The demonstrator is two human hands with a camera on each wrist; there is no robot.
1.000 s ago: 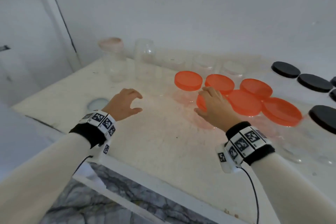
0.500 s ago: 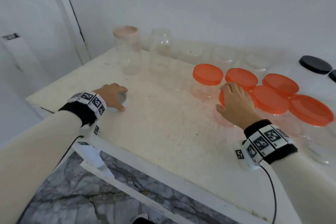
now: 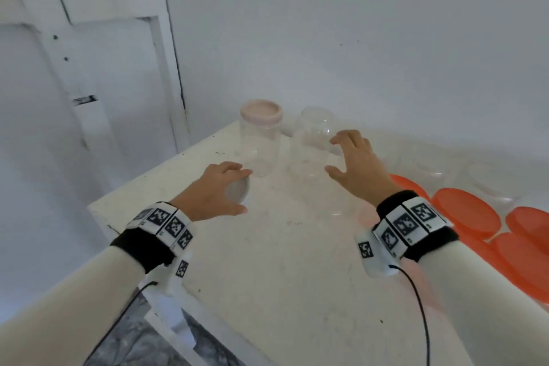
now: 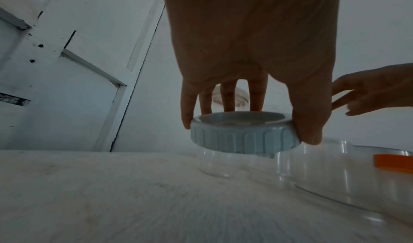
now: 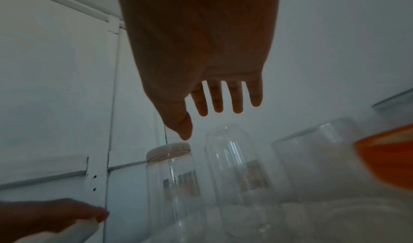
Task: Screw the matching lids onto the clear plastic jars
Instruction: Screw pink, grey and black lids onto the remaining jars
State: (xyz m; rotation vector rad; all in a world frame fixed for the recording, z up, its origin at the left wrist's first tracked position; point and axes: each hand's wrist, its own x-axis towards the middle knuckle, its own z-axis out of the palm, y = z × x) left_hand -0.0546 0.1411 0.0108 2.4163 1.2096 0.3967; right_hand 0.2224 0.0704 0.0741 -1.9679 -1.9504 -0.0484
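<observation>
Ribbed pale-blue lid (image 4: 243, 137) held off table; lidless clear jar (image 3: 312, 142) upright.

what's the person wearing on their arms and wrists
Both arms are in cream long sleeves. Each wrist has a black cuff and, next to it, a band of white square tiles printed with black-and-white markers: left wrist band, right wrist band. A white camera housing hangs under each wrist, with a thin black cable trailing back from it. The left hand and right hand are bare.
</observation>
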